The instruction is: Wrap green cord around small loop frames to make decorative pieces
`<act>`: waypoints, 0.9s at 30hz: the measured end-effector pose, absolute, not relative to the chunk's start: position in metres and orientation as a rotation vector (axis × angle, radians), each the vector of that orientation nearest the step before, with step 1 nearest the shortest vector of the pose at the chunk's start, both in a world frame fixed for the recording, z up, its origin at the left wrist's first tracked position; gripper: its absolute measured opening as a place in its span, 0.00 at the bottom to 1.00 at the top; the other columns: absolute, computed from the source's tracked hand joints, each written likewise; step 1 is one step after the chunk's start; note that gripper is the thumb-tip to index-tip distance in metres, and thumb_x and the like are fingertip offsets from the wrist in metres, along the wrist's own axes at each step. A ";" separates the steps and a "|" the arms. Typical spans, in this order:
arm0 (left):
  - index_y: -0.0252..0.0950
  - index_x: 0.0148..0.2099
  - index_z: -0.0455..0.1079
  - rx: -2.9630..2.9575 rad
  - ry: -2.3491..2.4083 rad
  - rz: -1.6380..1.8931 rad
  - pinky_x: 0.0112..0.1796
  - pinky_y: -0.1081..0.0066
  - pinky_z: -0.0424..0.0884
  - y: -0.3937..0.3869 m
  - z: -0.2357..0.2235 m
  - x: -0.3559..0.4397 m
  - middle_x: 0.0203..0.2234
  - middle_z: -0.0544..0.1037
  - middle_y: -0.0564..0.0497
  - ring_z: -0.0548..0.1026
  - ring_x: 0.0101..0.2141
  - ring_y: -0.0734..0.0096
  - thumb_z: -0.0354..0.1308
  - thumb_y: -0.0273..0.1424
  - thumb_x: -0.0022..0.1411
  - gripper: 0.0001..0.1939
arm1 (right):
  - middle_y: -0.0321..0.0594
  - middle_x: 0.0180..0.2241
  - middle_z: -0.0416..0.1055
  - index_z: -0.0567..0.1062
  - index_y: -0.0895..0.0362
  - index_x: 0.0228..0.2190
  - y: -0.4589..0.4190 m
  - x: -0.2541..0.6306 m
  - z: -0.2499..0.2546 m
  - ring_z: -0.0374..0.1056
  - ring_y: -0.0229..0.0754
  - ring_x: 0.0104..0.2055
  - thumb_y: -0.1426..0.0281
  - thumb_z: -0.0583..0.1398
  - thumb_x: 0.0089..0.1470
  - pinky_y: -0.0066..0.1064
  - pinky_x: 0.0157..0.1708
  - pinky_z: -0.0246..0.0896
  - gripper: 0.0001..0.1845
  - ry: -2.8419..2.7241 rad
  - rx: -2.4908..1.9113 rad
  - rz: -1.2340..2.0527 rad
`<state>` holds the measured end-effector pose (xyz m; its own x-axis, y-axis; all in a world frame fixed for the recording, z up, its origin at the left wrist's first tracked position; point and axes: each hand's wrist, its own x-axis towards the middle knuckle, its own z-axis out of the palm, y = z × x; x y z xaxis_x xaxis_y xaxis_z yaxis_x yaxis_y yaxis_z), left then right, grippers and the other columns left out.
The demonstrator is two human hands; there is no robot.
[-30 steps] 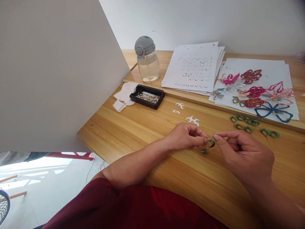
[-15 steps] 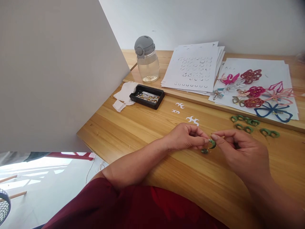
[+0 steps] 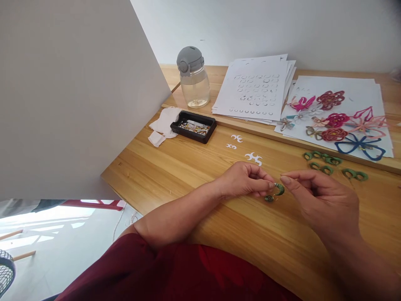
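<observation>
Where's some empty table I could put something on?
Bare wood shows between the black tray and left forearm, and between that forearm and right forearm, beside the red shirt. It's crowded at the back right, with colourful flowers and green loops.

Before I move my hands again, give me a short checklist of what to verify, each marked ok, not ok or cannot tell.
1. Curved dark-green piece gripped: ok, pinched by your left hand.
2. Thin thread in your right hand: cannot tell; thumb and forefinger are pinched, but anything between them is too fine to see.
3. White crescent-shaped paper cut-outs well apart from the left hand: not ok, the nearest appear right beside it.
4. Black rectangular tray of beads sitting upright: ok.
5. Clear bottle with domed grey lid upright and lidded: ok.
</observation>
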<state>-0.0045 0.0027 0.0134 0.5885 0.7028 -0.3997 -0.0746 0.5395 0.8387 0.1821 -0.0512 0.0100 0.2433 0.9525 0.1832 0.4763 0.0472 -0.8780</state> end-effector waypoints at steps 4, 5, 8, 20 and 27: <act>0.30 0.32 0.75 0.879 0.826 0.569 0.28 0.75 0.68 0.003 0.009 -0.004 0.21 0.77 0.53 0.73 0.23 0.80 0.80 0.36 0.44 0.20 | 0.30 0.17 0.58 0.83 0.51 0.32 -0.053 0.180 0.017 0.49 0.34 0.20 0.57 0.70 0.54 0.32 0.20 0.42 0.11 -1.355 -1.568 0.650; 0.30 0.33 0.75 0.871 0.833 0.581 0.28 0.75 0.68 0.003 0.008 -0.003 0.22 0.77 0.53 0.73 0.23 0.80 0.80 0.37 0.44 0.21 | 0.30 0.17 0.56 0.83 0.51 0.31 -0.054 0.179 0.018 0.47 0.34 0.21 0.57 0.70 0.54 0.33 0.21 0.41 0.11 -1.346 -1.574 0.664; 0.30 0.33 0.75 0.830 0.859 0.630 0.28 0.75 0.67 0.003 0.007 -0.003 0.23 0.78 0.52 0.72 0.24 0.80 0.80 0.37 0.42 0.22 | 0.29 0.17 0.53 0.82 0.50 0.31 -0.057 0.179 0.022 0.46 0.35 0.21 0.57 0.69 0.54 0.34 0.22 0.41 0.10 -1.331 -1.603 0.715; 0.31 0.33 0.77 0.734 0.840 0.720 0.28 0.76 0.66 0.005 0.002 -0.002 0.25 0.80 0.53 0.72 0.24 0.81 0.81 0.37 0.40 0.22 | 0.28 0.17 0.50 0.82 0.50 0.32 -0.063 0.181 0.024 0.49 0.36 0.19 0.55 0.66 0.58 0.34 0.23 0.45 0.12 -1.620 -1.614 0.544; 0.30 0.33 0.75 0.780 0.854 0.713 0.27 0.76 0.66 0.002 0.006 -0.001 0.22 0.77 0.55 0.72 0.24 0.81 0.81 0.38 0.40 0.23 | 0.26 0.15 0.51 0.83 0.47 0.35 -0.063 0.180 0.014 0.50 0.34 0.17 0.57 0.65 0.60 0.32 0.20 0.46 0.10 -1.725 -1.555 0.480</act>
<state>-0.0010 0.0024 0.0060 0.4705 0.7982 -0.3762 -0.2283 0.5220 0.8219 0.1801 -0.0625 0.0136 0.0212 0.9603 0.2783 0.6784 0.1907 -0.7095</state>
